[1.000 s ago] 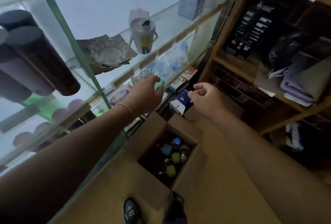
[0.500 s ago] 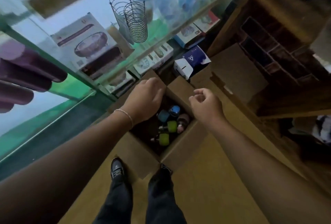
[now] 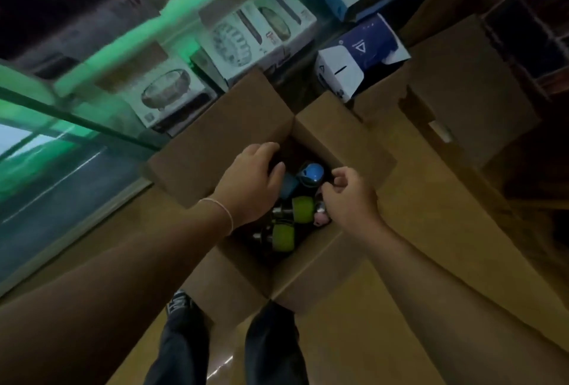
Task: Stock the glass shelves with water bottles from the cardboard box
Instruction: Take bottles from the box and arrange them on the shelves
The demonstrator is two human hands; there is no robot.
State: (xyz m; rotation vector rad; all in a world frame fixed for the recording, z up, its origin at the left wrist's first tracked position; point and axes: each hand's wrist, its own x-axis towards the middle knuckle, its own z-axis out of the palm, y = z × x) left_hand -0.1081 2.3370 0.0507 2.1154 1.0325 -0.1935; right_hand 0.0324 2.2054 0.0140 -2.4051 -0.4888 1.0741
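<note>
Nothing gripped yet: left hand point(image 3: 252, 183) fingers loosely bent over box point(image 3: 215, 144) opening, right hand point(image 3: 349, 200) half-curled, empty. Bottles point(image 3: 303, 206) lying jumbled inside box, directly under both hands, likely picking next.

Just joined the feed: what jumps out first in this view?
Two bare hands over an open brown cardboard box at centre: the left hand reaches in, the right hand hovers curled at its edge. Inside sit a round blue bottle lid and lime-green bottle caps. Boxed glassware lines the green-lit shelf behind.
</note>
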